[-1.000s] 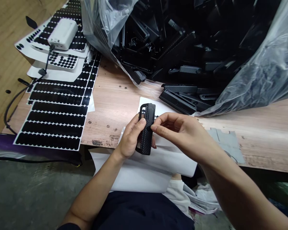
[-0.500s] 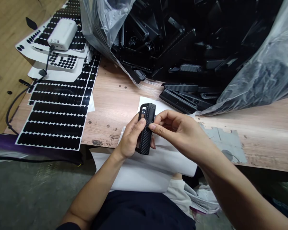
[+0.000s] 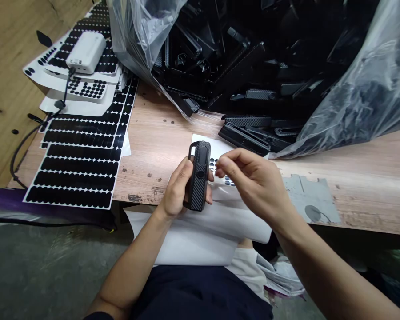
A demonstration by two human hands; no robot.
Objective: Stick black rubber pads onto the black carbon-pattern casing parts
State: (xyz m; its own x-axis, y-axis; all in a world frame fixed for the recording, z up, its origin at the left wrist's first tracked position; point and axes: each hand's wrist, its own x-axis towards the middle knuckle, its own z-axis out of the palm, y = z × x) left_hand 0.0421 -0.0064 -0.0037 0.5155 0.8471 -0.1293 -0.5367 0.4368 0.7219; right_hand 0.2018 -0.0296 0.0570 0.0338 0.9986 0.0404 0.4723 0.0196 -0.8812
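Note:
In my left hand (image 3: pixel 177 189) is a black plastic case (image 3: pixel 197 195) with a carbon-fibre pattern and a cut-out at its upper left. My thumb lies along its left edge and my fingers wrap behind it. A dark round disc (image 3: pixel 200 174) sits on the case's face, below an oval recessed area. Just right of the case, apart from it, is my right hand (image 3: pixel 250 182), its thumb and fingers curled together with nothing visible between them. Behind both hands lies a white sheet with small dark round stickers (image 3: pixel 229 181), partly covered.
A clear plastic bag (image 3: pixel 363 89) full of black cases (image 3: pixel 243 135) fills the back of the table. Sheets of black stickers (image 3: pixel 75 175) lie at left beneath a white power bank (image 3: pixel 86 52) with a cable. A grey flat piece (image 3: pixel 311 195) lies right; white paper (image 3: pixel 196 244) hangs over the front edge.
My right hand has come off the case and moved slightly right, uncovering the round disc. My left hand has shifted the case a little left and turned its face more toward me.

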